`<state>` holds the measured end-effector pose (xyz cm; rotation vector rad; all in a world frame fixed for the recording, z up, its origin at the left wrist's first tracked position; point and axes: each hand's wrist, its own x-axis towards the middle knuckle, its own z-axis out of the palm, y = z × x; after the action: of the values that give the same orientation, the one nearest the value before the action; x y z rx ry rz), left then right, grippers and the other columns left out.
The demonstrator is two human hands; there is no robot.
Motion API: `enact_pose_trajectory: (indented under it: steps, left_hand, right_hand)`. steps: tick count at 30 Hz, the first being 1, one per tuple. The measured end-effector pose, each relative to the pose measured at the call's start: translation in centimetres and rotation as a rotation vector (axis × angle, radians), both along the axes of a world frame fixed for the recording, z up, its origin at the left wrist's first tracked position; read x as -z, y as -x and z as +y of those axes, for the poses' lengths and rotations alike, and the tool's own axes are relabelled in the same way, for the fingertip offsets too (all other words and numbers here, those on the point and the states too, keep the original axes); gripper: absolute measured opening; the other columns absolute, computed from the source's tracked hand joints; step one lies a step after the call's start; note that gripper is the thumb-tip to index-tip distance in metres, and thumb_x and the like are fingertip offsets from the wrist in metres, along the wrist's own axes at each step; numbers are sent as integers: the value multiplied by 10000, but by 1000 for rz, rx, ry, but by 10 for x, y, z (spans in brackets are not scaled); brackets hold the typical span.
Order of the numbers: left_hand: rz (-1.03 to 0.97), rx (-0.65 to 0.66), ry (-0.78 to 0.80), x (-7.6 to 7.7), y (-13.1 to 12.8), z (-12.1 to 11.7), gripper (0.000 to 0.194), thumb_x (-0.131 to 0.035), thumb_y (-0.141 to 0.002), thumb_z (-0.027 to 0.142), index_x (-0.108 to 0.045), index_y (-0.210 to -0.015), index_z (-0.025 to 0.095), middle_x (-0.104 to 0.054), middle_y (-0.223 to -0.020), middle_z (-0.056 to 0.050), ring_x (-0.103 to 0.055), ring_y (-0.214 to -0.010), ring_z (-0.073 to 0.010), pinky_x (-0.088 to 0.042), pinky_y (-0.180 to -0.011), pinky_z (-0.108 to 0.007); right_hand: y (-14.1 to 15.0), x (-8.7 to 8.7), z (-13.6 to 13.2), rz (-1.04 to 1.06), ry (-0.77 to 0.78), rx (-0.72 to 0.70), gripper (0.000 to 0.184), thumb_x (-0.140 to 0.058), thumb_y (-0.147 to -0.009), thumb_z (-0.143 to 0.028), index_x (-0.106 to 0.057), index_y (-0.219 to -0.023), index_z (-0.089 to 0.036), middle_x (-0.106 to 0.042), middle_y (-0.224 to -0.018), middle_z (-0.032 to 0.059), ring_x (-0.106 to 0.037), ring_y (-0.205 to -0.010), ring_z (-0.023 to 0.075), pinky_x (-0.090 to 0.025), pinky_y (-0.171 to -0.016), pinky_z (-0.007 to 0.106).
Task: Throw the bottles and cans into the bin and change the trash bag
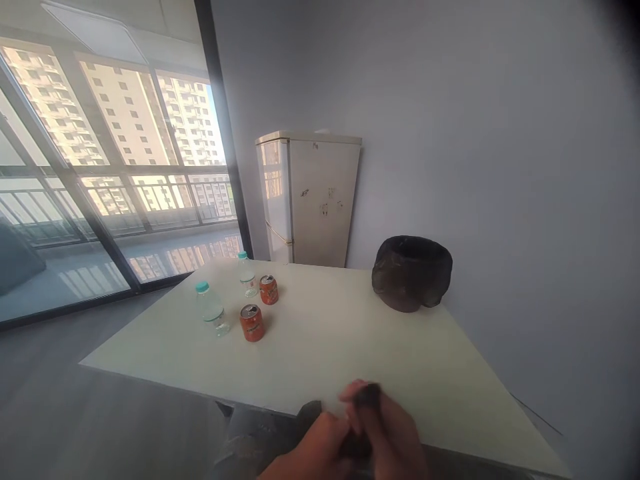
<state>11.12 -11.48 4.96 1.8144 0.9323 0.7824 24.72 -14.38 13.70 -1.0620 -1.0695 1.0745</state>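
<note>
At the table's near edge, my left hand point(320, 441) and my right hand point(387, 423) are close together, fingers curled in and partly blurred. Both are closed on a dark, soft-looking thing point(369, 396), bits of which show above and between the fingers. Blur hides its kind. Beyond the hands, to the left, stand two orange-red drink cans, a nearer can point(252, 327) and a farther can point(269, 292). Beside them are two clear plastic bottles with turquoise caps, a nearer bottle point(212, 310) and a farther bottle point(247, 277); all are upright.
A dark round bin-like container point(411, 280) with a wrinkled covering sits at the right back of the white table point(310, 333). Behind the table, a worn refrigerator point(323, 200) stands against the grey wall. Large glass panels point(115, 200) are on the left.
</note>
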Motion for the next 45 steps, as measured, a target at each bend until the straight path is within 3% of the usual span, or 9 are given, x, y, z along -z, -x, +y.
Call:
enact_pose_trajectory:
  steps: [7, 11, 16, 20, 25, 29, 33, 39, 45]
  left_hand:
    - [224, 256, 27, -7, 54, 7, 230, -594, -953, 305, -757, -1115, 299, -742, -1025, -39, -673, -906, -217, -539, -864, -285]
    - [438, 123, 9, -9, 80, 22, 284, -483, -1021, 362, -744, -1023, 250, -739, -1005, -84, -685, -924, -248, -535, -893, -343]
    - [269, -179, 59, -23, 80, 27, 438, -563, -986, 403, -622, -1387, 236, -689, -1365, -137, -612, -1306, -316, -444, -1152, -475]
    - [-54, -57, -20, -44, 52, 17, 795, -687, -919, 503, -384, -1598, 222, -461, -1632, -152, -413, -1522, -339, -322, -1266, -489]
    - [-171, 60, 82, -45, 27, 10, 489, -528, -1001, 564, -627, -1258, 159, -724, -931, -89, -673, -813, -213, -566, -756, -307]
    - [-8, 60, 162, -40, 42, 4, 434, -381, -1081, 521, -629, -943, 193, -505, -585, 24, -460, -562, -128, -432, -605, -218]
    - [230, 15, 91, -33, 61, 8, 400, -424, -1052, 561, -609, -925, 229, -612, -781, -19, -531, -734, -164, -468, -748, -238]
    - [584, 28, 49, -14, 79, 32, 381, -325, -1059, 401, -628, -937, 204, -697, -917, -128, -643, -857, -263, -497, -846, -366]
    - [45, -127, -12, -29, 62, 24, 757, -704, -881, 359, -410, -1566, 225, -465, -1611, -160, -427, -1485, -341, -313, -1242, -460]
  right_hand:
    - [-87, -42, 33, 609, -67, 317, 300, -681, -989, -511, -555, -883, -261, -230, -583, -99, -149, -435, 90, -243, -358, 189]
    - [-116, -51, 41, 634, -115, 404, 239, -699, -990, -439, -588, -916, -241, -225, -645, -84, -157, -491, 101, -278, -384, 191]
    - [-85, -35, 52, 554, -140, 197, 324, -704, -953, -540, -653, -995, -222, -372, -713, -49, -311, -556, 106, -359, -483, 216]
    - [-18, -21, 46, 140, -137, -167, 472, -521, -1040, -590, -606, -777, -207, -517, -675, 15, -482, -634, 167, -442, -619, 298]
    - [20, -26, 38, -368, -351, -229, 441, -541, -1040, -550, -603, -763, -212, -695, -1032, 84, -613, -968, 254, -479, -873, 385]
    - [1, -35, 47, 159, -181, -182, 460, -526, -1053, -583, -520, -760, -228, -481, -608, -25, -522, -611, 172, -467, -646, 318]
    - [-36, -48, 55, 549, -54, -92, 478, -707, -959, -587, -480, -754, -220, -217, -603, -96, -163, -489, 88, -266, -445, 226]
    - [-91, -65, 57, 605, -155, 203, 397, -738, -965, -476, -509, -765, -220, -156, -630, -85, -106, -534, 112, -250, -422, 230]
    - [-34, -42, 54, 573, -98, -13, 412, -799, -859, -596, -682, -1010, -231, -441, -741, -18, -415, -641, 136, -453, -595, 274]
